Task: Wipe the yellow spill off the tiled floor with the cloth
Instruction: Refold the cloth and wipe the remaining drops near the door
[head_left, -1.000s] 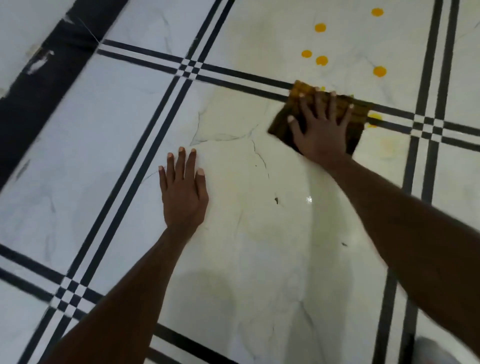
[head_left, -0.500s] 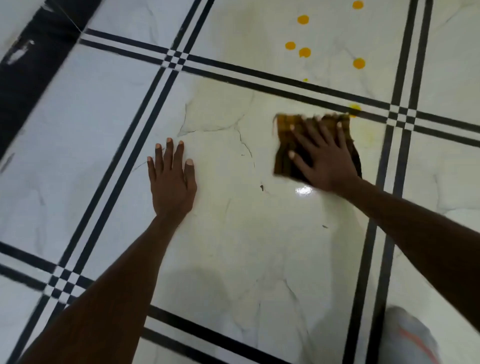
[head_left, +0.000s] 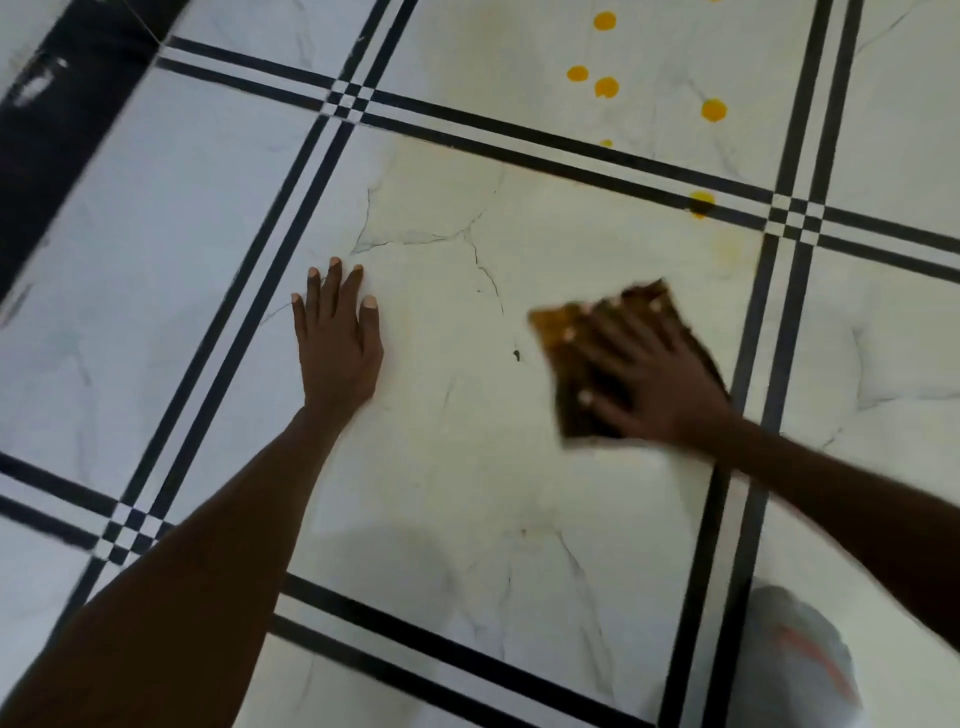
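Note:
A brown-yellow cloth (head_left: 558, 332) lies flat on the white tiled floor (head_left: 467, 467), right of centre. My right hand (head_left: 649, 379) presses down on it with fingers spread, and both are motion-blurred. My left hand (head_left: 337, 343) rests flat on the tile to the left, fingers apart, holding nothing. Several yellow spill drops (head_left: 714, 110) dot the tile beyond the far black lines. One drop (head_left: 701, 203) sits on the black line, and a faint yellow smear (head_left: 730, 249) shows just below it.
Black double lines (head_left: 519, 140) frame each tile. A dark band (head_left: 62, 156) runs along the far left. A white, orange-marked object (head_left: 800, 660) lies blurred at the lower right. Thin cracks (head_left: 483, 270) cross the middle tile.
My right hand has dragged the cloth toward me, from the far black line down onto the middle tile. The left hand stays planted.

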